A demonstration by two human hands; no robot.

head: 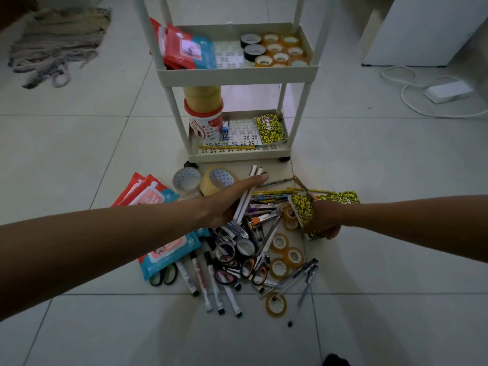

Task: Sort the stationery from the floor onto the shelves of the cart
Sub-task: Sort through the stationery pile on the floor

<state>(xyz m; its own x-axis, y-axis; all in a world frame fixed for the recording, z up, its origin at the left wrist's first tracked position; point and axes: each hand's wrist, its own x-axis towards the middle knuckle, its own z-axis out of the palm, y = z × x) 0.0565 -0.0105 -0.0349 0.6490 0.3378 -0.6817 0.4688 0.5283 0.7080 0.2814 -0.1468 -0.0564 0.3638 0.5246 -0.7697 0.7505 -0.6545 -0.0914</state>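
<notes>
A white cart (237,71) stands ahead of me on the tiled floor. Its middle shelf holds wipe packs (188,48) and tape rolls (280,50). The bottom shelf (237,154) carries stacked tape rolls, a small stapler, pencils and a yellow-black notebook (270,128). On the floor lies a pile of scissors, markers, pens and clips (243,254). My left hand (232,199) holds white markers (247,195) above the pile. My right hand (326,219) grips a yellow-black notebook (303,211) at the pile's right edge.
Wipe packs (158,249) and two wide tape rolls (203,180) lie left of the pile, small clear tape rolls (285,257) to its right. A mop head (58,46) lies far left. A white power strip (447,92) with cable and a white appliance are at right.
</notes>
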